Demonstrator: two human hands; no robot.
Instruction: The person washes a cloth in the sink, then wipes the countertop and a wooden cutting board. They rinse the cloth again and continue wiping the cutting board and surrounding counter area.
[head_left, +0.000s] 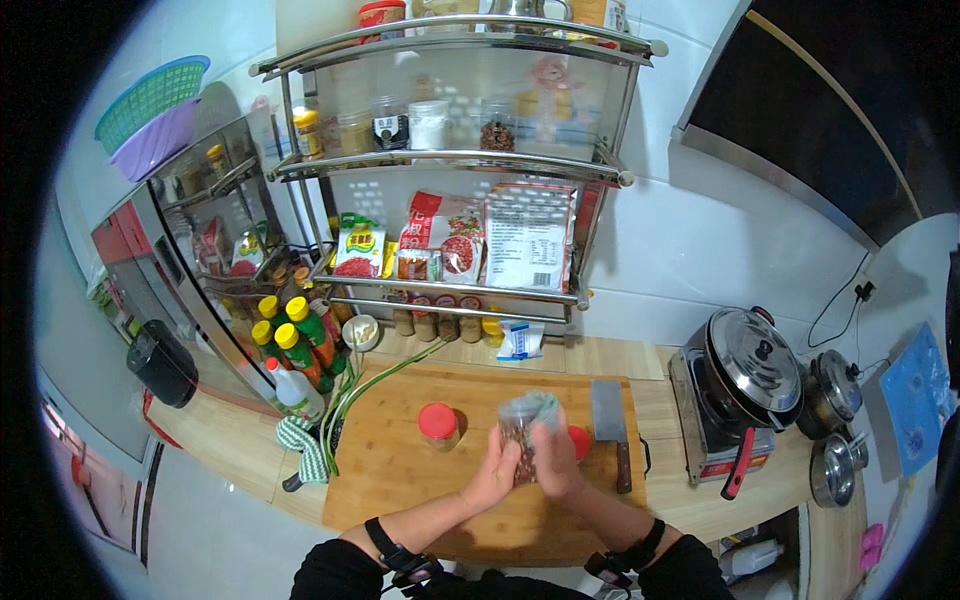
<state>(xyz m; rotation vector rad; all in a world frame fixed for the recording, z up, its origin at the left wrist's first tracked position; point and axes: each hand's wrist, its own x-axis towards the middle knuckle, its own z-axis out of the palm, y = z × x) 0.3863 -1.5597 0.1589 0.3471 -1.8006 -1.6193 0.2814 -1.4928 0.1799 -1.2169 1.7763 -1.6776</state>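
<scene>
My left hand (491, 465) grips a clear jar (517, 431) of small reddish-brown pieces, held tilted above the wooden cutting board (390, 480). A pale green cloth (547, 405) lies against the upper part of the jar, under my right hand (555, 454), which is blurred. The cloth hides the jar's mouth. Left of my hands stands a red-lidded jar (438, 424). A round red lid (580, 442) shows partly behind my right hand. Farther right on the board lies a cleaver (609, 412), its wooden handle towards me.
Green onions (375, 386) lie over the board's left edge, beside a striped cloth (306, 446) and yellow-capped bottles (300, 337). A metal spice rack (450, 157) stands behind. At right, a lidded pan (754, 360) sits on a portable stove (694, 427), its red handle (739, 465) sticking out.
</scene>
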